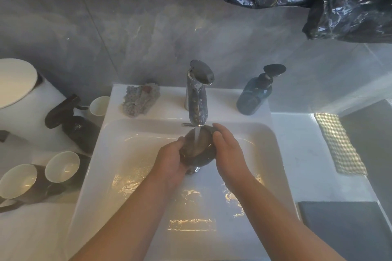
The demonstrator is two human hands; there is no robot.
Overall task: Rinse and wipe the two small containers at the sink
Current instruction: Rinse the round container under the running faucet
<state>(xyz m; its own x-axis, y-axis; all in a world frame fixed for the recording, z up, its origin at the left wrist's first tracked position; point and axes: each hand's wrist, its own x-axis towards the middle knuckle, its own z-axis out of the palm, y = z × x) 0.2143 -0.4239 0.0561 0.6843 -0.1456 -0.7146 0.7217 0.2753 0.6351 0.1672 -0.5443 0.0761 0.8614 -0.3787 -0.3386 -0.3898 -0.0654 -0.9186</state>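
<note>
A small dark container (198,150) with a pale inside is held over the white sink (131,154), mouth tilted up under the running stream from the chrome faucet (197,95). My left hand (169,161) grips it from below and the left side. My right hand (228,150) holds its right rim, with the fingers curled over the far edge. Water pours into the container. A grey speckled cloth (140,99) lies on the sink ledge, left of the faucet.
Two dark cups with pale insides (40,176) stand on the left counter beside a dark spray bottle (72,123) and a small white cup (98,106). A teal soap pump (256,95) is right of the faucet. A checked cloth (339,144) and a dark mat (343,229) lie on the right.
</note>
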